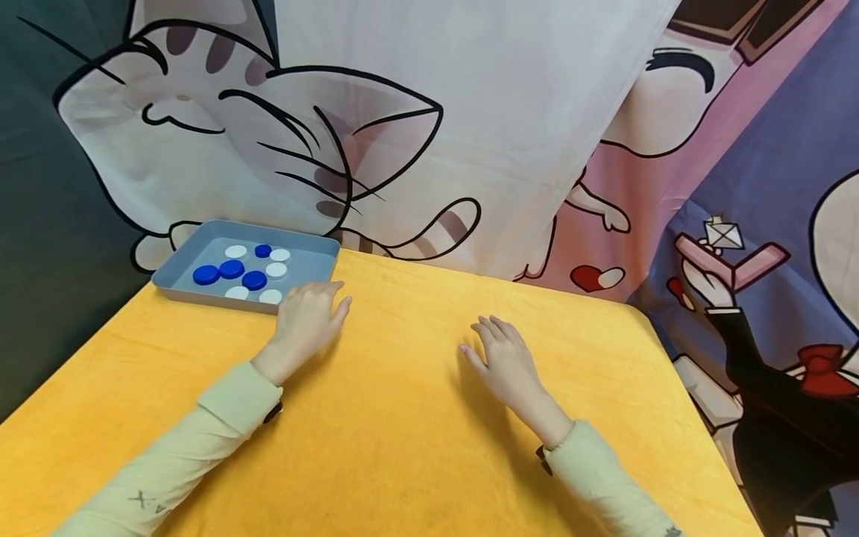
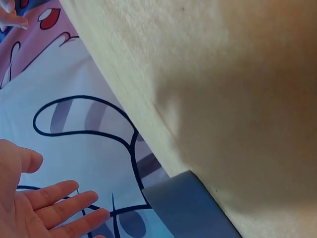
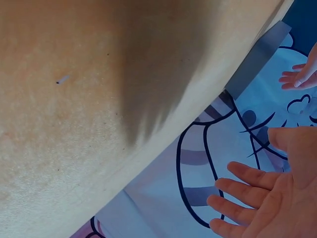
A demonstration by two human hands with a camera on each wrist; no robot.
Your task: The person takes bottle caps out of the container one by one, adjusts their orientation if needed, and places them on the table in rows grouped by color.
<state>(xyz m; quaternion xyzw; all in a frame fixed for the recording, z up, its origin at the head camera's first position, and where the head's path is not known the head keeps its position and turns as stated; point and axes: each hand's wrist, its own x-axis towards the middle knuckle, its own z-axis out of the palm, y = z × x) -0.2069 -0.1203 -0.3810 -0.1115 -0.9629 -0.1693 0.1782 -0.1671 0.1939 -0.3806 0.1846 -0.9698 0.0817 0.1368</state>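
A grey-blue tray (image 1: 194, 292) lies at the far left of the yellow table, with several blue discs (image 1: 232, 269) and white discs (image 1: 276, 269) flat inside it. My left hand (image 1: 305, 321) hovers by the tray's near right corner, fingers extended and nothing held; in the head view it overlaps that corner. The left wrist view has the same hand (image 2: 49, 208) with its fingers spread loosely, the tray's side (image 2: 190, 206) close by. Over the middle right of the table is my right hand (image 1: 506, 362), fingers straight and holding nothing; its palm (image 3: 277, 198) faces the right wrist camera.
The yellow cloth-covered table (image 1: 403, 432) spreads beneath both arms. Behind it hangs a printed curtain (image 1: 510, 149) with a cartoon cat and figures, which meets the table's far edge. Both sleeves (image 1: 241, 399) are pale green, with a dark strap at each wrist.
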